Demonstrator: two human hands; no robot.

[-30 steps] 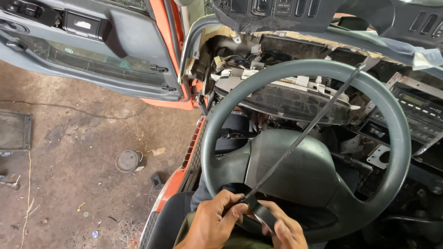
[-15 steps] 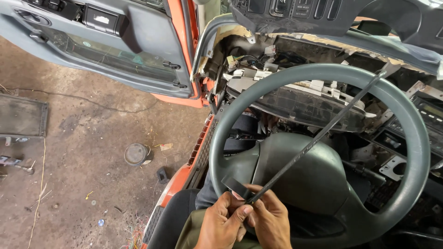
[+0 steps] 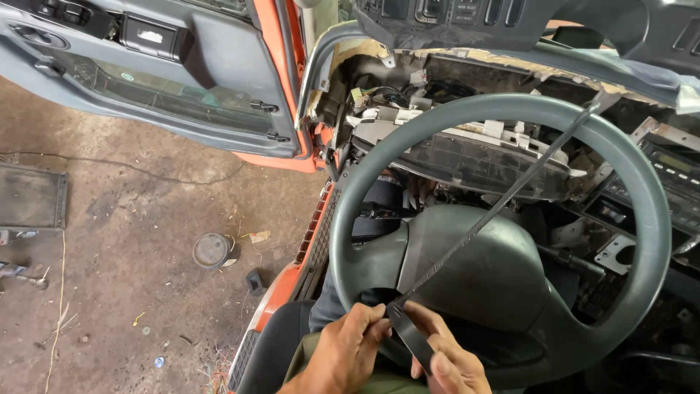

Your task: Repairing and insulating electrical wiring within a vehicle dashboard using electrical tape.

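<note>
Strap (image 3: pixel 503 201) across steering wheel (image 3: pixel 642 197) (open door (image 3: pixel 182 80) left), hands (image 3: pixel 350 350) below.

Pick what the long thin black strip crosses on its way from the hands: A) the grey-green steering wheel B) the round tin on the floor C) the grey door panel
A: the long thin black strip, pinched by the left hand and right hand, runs diagonally over the grey-green steering wheel to its upper right rim.

Bottom edge crops both hands (image 3: pixel 394 354); the black strap's (image 3: pixel 496 211) far end hides behind the steering wheel (image 3: pixel 645 190)
</note>
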